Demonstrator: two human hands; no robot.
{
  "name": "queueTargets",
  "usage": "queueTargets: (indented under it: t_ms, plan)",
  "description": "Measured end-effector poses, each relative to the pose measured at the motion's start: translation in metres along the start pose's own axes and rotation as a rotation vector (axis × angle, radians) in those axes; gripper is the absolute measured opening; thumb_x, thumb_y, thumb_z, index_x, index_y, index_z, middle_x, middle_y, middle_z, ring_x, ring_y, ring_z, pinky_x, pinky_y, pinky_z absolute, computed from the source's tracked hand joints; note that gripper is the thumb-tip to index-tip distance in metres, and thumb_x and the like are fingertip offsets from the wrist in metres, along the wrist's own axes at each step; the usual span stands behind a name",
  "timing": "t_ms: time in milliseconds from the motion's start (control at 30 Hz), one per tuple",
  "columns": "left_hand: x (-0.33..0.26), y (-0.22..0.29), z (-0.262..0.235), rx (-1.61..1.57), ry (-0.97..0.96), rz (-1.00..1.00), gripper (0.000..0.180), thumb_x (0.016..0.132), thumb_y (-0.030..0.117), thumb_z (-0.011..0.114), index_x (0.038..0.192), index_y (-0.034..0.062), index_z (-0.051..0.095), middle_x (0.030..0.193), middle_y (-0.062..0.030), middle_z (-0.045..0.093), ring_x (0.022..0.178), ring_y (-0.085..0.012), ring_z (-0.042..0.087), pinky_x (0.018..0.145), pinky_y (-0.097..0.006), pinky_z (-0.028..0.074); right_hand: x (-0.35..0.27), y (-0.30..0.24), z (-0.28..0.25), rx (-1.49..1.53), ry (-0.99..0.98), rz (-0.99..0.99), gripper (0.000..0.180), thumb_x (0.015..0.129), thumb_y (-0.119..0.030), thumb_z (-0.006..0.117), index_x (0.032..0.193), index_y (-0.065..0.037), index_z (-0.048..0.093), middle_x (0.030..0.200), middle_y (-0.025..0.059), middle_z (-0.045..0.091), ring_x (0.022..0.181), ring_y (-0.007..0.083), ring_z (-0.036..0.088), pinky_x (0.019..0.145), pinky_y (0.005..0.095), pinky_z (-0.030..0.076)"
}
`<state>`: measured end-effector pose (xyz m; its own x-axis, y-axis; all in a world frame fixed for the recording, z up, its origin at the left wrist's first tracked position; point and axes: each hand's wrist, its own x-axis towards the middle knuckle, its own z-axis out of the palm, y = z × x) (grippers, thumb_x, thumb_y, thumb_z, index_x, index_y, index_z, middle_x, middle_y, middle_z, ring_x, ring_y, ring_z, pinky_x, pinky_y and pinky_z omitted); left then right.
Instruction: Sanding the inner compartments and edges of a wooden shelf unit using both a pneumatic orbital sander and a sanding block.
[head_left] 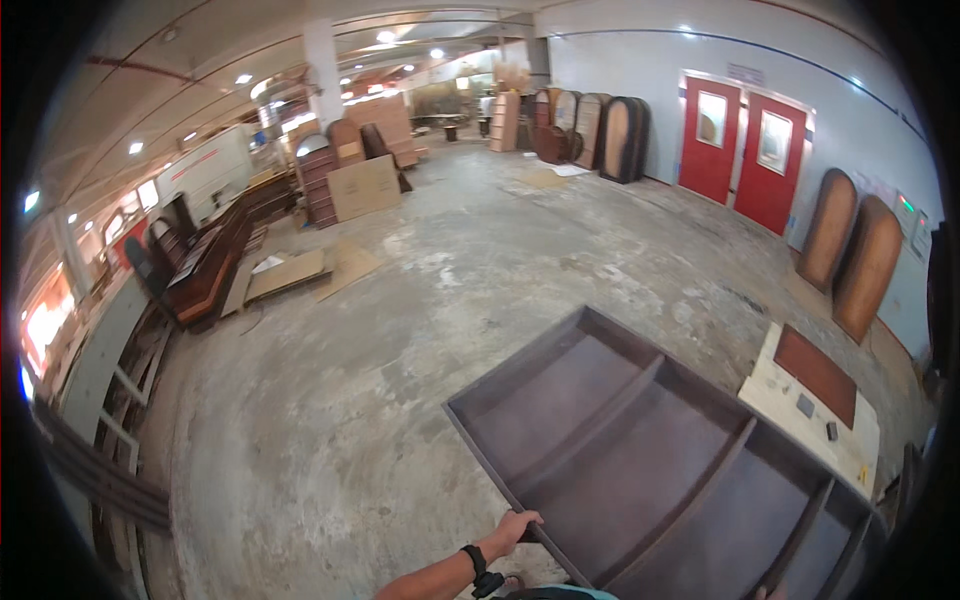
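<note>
A dark brown shelf unit [640, 440], with several dividers across its tray-like inside, lies tilted in front of me with its open face up. My left hand [515, 528], with a black band and watch on the wrist, grips its near left side edge, fingers closed over the rim. At the bottom edge of the picture only a small part of my right hand [770, 594] shows, closed at the unit's near edge beside a divider; the rest of it is cut off.
Right of the unit, a pale board [850, 448] carries a brown panel [815, 375]. Arched cabinets [865, 270] lean by the right wall, near red double doors [740, 150]. Stacked boards [290, 275] and furniture parts stand at left. A long rack [110, 390] runs along the left edge.
</note>
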<state>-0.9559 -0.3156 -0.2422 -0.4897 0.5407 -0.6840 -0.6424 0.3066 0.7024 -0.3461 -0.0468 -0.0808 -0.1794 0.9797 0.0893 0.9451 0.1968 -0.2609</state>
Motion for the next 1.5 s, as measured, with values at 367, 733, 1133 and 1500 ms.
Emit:
queueTargets:
  t_ms: [367, 733, 1133, 1500]
  plan:
    - [0.211, 0.176, -0.049, -0.175, -0.109, 0.001, 0.016, 0.094, 0.019, 0.075, 0.100, 0.0037, 0.072, 0.099, -0.0100, 0.070, 0.097, -0.0310, 0.073, 0.089, -0.056, 0.068, 0.169, -0.205, 0.087, -0.036, 0.001, 0.171, 0.045, 0.102, -0.030, 0.077, 0.124, 0.005, 0.058, 0.101, 0.0297, 0.078, 0.100, 0.0532, 0.075, 0.092, 0.0626, 0.059]
    - [0.386, 0.363, -0.013, -0.175, -0.201, -0.043, 0.023, 0.109, 0.027, 0.066, 0.110, 0.0059, 0.074, 0.108, -0.0104, 0.073, 0.107, -0.0308, 0.072, 0.100, -0.053, 0.061, 0.483, -0.386, 0.153, -0.064, -0.125, 0.089, 0.043, 0.104, -0.036, 0.073, 0.120, 0.003, 0.060, 0.101, 0.0272, 0.079, 0.100, 0.0498, 0.077, 0.092, 0.0606, 0.060]
    - [0.671, 0.634, 0.082, 0.254, -0.161, 0.141, 0.026, 0.109, 0.027, 0.065, 0.113, 0.0029, 0.074, 0.113, -0.0140, 0.076, 0.110, -0.0335, 0.072, 0.102, -0.054, 0.062, 0.819, -0.593, 0.213, -0.150, -0.088, 0.068, 0.043, 0.105, -0.038, 0.069, 0.117, 0.003, 0.065, 0.104, 0.0267, 0.080, 0.103, 0.0477, 0.078, 0.093, 0.0596, 0.060]
    - [0.988, 0.827, 0.219, 0.003, -0.345, -0.153, 0.028, 0.109, 0.027, 0.064, 0.115, 0.0006, 0.073, 0.117, -0.0174, 0.076, 0.113, -0.0353, 0.072, 0.104, -0.055, 0.062, 1.072, -0.668, 0.260, -0.145, -0.031, 0.247, 0.038, 0.098, -0.033, 0.074, 0.109, 0.003, 0.068, 0.098, 0.0289, 0.080, 0.097, 0.0496, 0.079, 0.090, 0.0599, 0.062]
